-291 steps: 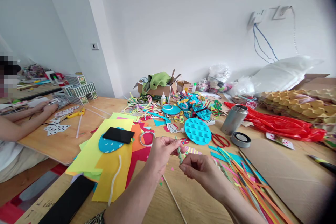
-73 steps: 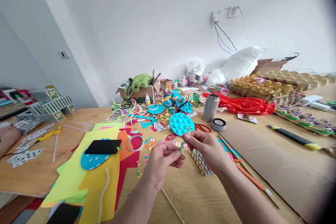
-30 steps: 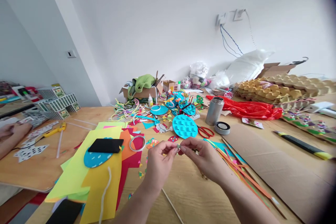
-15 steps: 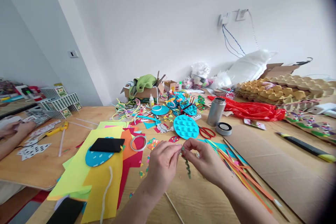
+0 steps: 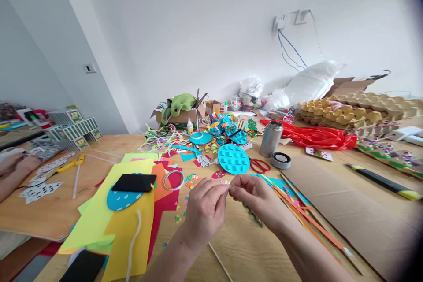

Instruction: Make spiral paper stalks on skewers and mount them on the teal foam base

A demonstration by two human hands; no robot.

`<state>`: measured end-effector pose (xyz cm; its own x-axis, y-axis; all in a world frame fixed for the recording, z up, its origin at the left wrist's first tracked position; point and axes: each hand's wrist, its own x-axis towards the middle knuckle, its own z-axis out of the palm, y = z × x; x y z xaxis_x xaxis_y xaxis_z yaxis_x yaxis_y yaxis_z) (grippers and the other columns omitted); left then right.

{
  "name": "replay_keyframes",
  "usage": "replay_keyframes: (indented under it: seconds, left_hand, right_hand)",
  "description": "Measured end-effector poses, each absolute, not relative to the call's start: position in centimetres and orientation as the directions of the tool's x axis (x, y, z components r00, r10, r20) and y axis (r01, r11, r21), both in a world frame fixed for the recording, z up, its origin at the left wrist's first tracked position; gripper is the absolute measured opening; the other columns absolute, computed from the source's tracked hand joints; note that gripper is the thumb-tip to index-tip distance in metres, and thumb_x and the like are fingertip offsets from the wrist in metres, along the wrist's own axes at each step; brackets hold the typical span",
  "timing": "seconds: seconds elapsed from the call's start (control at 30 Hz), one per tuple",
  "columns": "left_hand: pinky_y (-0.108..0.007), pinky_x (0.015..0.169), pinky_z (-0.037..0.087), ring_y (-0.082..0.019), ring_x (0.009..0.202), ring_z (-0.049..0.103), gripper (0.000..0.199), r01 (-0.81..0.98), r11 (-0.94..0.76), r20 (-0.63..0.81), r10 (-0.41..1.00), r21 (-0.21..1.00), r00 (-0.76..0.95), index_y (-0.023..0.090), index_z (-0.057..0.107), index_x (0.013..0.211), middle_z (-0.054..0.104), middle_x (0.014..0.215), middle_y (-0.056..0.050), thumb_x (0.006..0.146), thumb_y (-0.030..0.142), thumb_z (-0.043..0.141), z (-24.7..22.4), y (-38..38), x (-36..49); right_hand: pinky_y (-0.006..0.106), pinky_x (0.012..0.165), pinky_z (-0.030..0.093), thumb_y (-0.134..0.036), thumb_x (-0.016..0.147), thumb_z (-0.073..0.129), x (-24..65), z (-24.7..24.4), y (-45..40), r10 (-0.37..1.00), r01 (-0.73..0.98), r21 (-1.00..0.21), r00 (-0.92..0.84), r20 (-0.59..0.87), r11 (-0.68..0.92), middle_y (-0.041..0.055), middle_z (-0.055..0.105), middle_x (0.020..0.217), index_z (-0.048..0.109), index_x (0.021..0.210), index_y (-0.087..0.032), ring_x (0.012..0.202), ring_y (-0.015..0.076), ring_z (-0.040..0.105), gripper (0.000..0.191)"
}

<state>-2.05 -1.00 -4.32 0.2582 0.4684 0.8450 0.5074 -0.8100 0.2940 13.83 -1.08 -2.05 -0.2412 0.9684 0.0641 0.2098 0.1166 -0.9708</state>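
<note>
My left hand (image 5: 207,205) and my right hand (image 5: 256,198) meet over the table, fingertips pinched together. Between them is a small pale green bit, the end of a dark green fuzzy strip (image 5: 254,216) that hangs down partly behind my right hand. A thin pale stick (image 5: 218,261) lies on the table below my hands. Just beyond my fingers is a turquoise bumpy disc (image 5: 233,159), with red-handled scissors (image 5: 260,166) beside it. Small fish-shaped cutouts (image 5: 193,180) lie near my left hand.
A black phone (image 5: 134,183) rests on coloured paper (image 5: 95,205) at left. A metal flask (image 5: 271,139), its lid (image 5: 280,161), paper strips (image 5: 307,216), cardboard (image 5: 343,207) and a cutter (image 5: 380,180) are at right. Another person's hand (image 5: 28,165) is at far left.
The green fuzzy strip has swung to the right, from hanging below my fingertips to partly behind my right hand. Both hands stay pinched together. The view has shifted slightly.
</note>
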Motion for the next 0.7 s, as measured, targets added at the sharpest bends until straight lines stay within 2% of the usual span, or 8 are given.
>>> replay_keyframes:
  seconds: [0.27,0.47,0.6,0.7]
  left_hand:
    - [-0.03,0.073,0.047,-0.018,0.075,0.06,0.017,0.539,-0.785,0.821,0.504,0.305,0.27,0.015,0.06,0.084,0.066,0.076,-0.006,0.082,0.002,0.05,-4.62,-1.15,-1.44]
    - [-0.027,0.07,0.046,-0.016,0.076,0.059,0.012,0.448,-0.748,0.75,0.623,0.49,0.221,0.015,0.059,0.084,0.065,0.078,-0.006,0.083,0.006,0.051,-4.72,-0.9,-1.6]
    - [-0.027,0.072,0.048,-0.016,0.079,0.06,0.013,0.404,-0.706,0.684,0.694,0.582,0.226,0.015,0.063,0.09,0.065,0.084,-0.007,0.083,0.009,0.053,-4.22,-0.99,-1.73]
    - [-0.026,0.071,0.05,-0.016,0.079,0.061,0.021,0.363,-0.672,0.64,0.736,0.646,0.222,0.015,0.064,0.1,0.066,0.089,-0.008,0.083,0.01,0.055,-3.94,-0.85,-1.86]
  right_hand:
    - [0.023,0.052,0.034,-0.031,0.071,0.056,13.63,-2.41,-0.89,0.977,0.198,-0.975,-0.206,0.058,0.1,-0.0022,0.053,0.06,0.055,0.064,-0.018,0.056,0.0114,0.046,0.015]
    - [0.022,0.048,0.031,-0.03,0.071,0.055,13.5,-2.75,-0.56,0.98,0.188,-0.98,-0.2,0.019,0.057,-0.0036,0.05,0.057,0.055,0.063,-0.019,0.053,0.0103,0.043,0.013]
    - [0.023,0.052,0.035,-0.032,0.071,0.056,13.82,-2.4,-0.39,0.98,0.243,-0.963,-0.189,0.066,0.112,-0.002,0.053,0.06,0.057,0.065,-0.018,0.056,0.0116,0.046,0.016]
    - [0.024,0.056,0.037,-0.034,0.073,0.056,14.06,-2.1,-0.38,0.976,0.325,-0.93,-0.184,0.115,0.171,-0.0001,0.057,0.063,0.06,0.066,-0.016,0.06,0.0129,0.049,0.019]
